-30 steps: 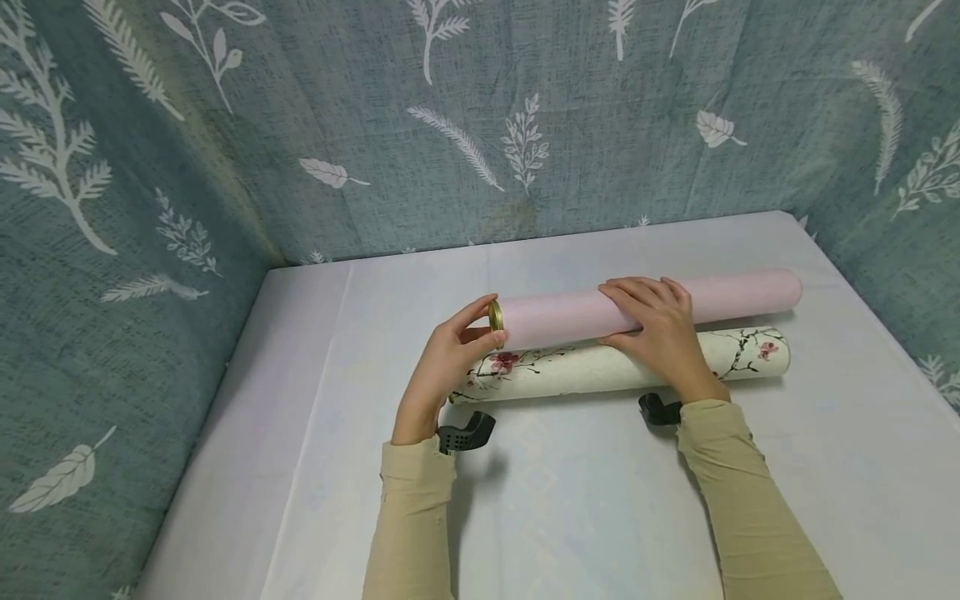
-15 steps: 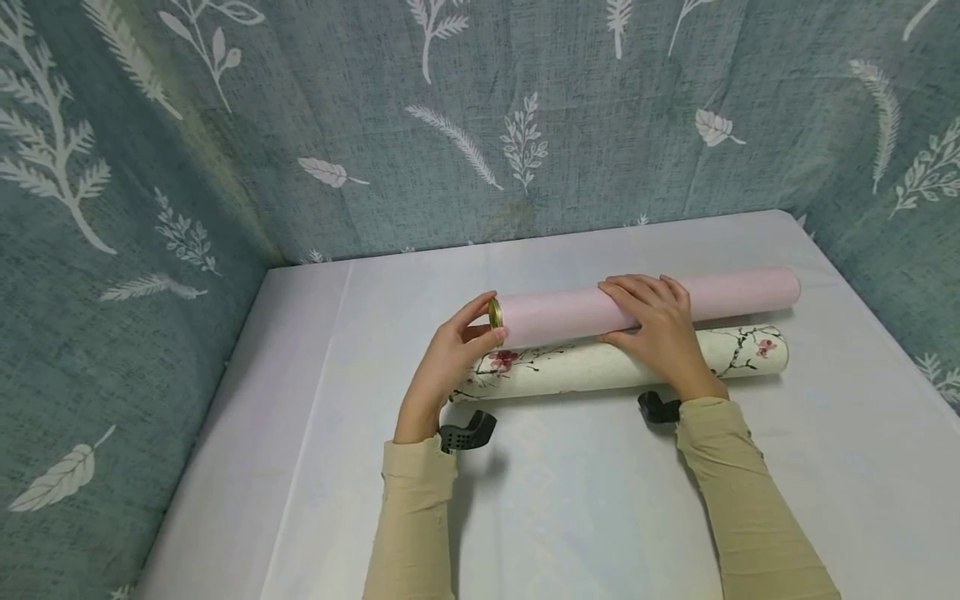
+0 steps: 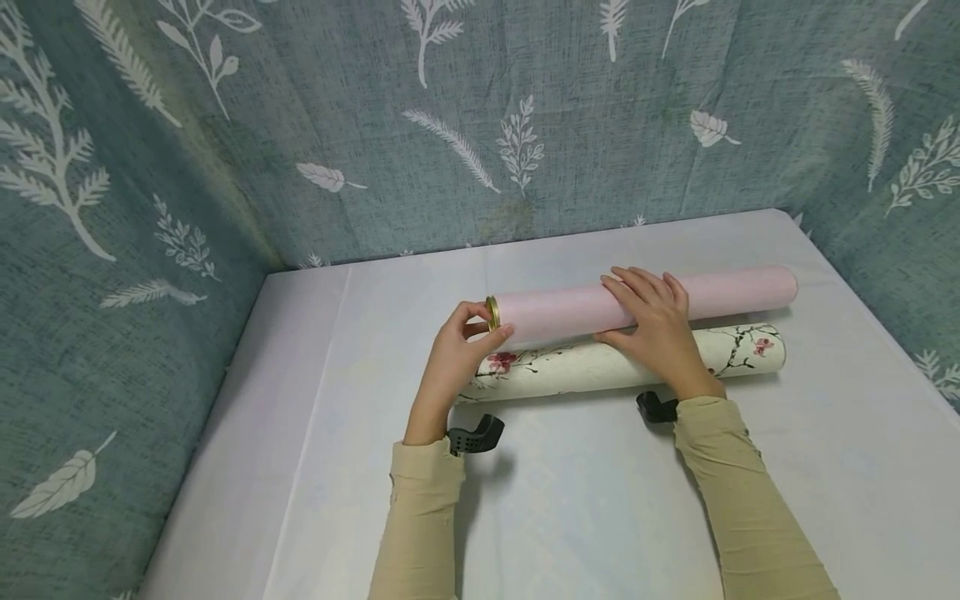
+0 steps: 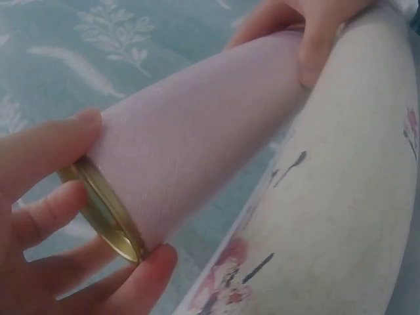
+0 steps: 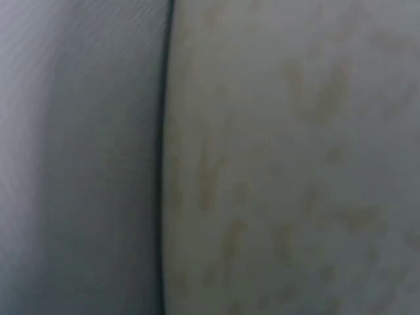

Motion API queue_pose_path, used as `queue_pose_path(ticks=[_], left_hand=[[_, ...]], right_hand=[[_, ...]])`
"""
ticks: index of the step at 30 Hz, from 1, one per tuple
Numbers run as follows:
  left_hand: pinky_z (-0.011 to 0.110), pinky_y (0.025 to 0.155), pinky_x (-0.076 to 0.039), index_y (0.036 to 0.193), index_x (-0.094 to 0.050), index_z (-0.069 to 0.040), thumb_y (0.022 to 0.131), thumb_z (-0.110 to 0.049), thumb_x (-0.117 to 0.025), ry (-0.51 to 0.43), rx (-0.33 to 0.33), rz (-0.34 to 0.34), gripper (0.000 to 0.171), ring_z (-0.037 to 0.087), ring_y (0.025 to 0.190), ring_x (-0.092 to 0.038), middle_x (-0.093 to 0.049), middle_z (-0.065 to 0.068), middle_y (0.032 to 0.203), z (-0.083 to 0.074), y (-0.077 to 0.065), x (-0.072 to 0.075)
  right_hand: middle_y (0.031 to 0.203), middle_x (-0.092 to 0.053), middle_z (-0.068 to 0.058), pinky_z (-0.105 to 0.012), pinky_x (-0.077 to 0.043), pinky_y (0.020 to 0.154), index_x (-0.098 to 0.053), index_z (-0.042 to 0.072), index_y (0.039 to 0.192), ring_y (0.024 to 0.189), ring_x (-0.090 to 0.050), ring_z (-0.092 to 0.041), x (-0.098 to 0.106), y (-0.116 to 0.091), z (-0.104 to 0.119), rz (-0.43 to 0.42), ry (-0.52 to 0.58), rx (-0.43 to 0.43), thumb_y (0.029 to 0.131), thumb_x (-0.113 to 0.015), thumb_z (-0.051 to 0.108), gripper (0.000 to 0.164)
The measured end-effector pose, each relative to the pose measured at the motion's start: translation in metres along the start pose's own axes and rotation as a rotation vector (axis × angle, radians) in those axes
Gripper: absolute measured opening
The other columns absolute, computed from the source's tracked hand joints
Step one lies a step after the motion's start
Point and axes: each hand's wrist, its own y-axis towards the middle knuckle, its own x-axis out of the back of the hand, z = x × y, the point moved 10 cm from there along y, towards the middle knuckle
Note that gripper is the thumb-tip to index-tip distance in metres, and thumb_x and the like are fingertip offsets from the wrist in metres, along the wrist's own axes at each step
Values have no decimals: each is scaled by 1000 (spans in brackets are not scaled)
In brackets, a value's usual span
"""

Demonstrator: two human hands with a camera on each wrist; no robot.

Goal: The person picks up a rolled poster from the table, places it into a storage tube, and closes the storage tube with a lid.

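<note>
A long pink tube [image 3: 555, 315] lies crosswise, a gold metal rim [image 3: 492, 313] round its left end. My left hand [image 3: 452, 360] holds that end, thumb on the near side and bent fingers at the rim. In the left wrist view, a finger [image 4: 56, 210] touches the gold end, which looks recessed. My right hand [image 3: 660, 337] grips the pink tube near its middle from above, fingers over the far side, thumb on the near side. Just in front lies a cream tube [image 3: 592, 372] with a blossom pattern, partly behind the right hand; its cream surface [image 5: 295, 157] fills much of the right wrist view.
A white cloth [image 3: 360, 500] covers the table under both tubes. Green leaf-patterned curtains [image 3: 375, 133] stand behind the table and along its left and right sides. A black wrist mount [image 3: 478, 435] on the left and another [image 3: 656, 408] on the right sit close to the cream tube.
My left hand has shifted slightly right, its fingers bending more at the gold rim and its thumb farther along the pink tube. My right hand keeps its hold, fingertips slightly raised.
</note>
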Motion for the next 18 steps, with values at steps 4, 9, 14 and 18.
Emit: queue_pose_path(ticks=[4, 9, 14, 18], left_hand=[[32, 63, -43, 87, -48, -19, 76, -50, -63, 45, -21, -34, 36, 10, 111, -46, -41, -12, 131, -10, -7, 8], [35, 75, -43, 86, -48, -10, 82, -31, -64, 15, -5, -55, 26, 17, 113, -46, -42, -3, 132, -29, -18, 22], [39, 88, -40, 85, -50, -10, 81, -31, -66, -29, 19, -59, 26, 16, 116, -44, -39, -4, 135, -13, -17, 32], [39, 93, -37, 86, -53, -10, 78, -36, -68, -67, 4, -75, 31, 14, 116, -44, -39, -7, 134, 2, -12, 41]], right_hand=[[132, -44, 0, -43, -8, 104, -49, 18, 128, 124, -33, -20, 4, 1, -7, -18, 75, -62, 67, -76, 38, 70], [129, -47, -3, -43, -11, 104, -51, 17, 126, 122, -36, -21, 6, 2, -12, -36, 119, -111, 76, -70, 35, 57], [127, -48, -3, -45, -14, 103, -52, 14, 124, 119, -38, -23, 5, -2, -13, -32, 112, -115, 77, -68, 35, 54], [127, -49, -3, -43, -14, 103, -53, 14, 123, 119, -38, -23, 6, -4, -15, -38, 98, -124, 77, -68, 35, 53]])
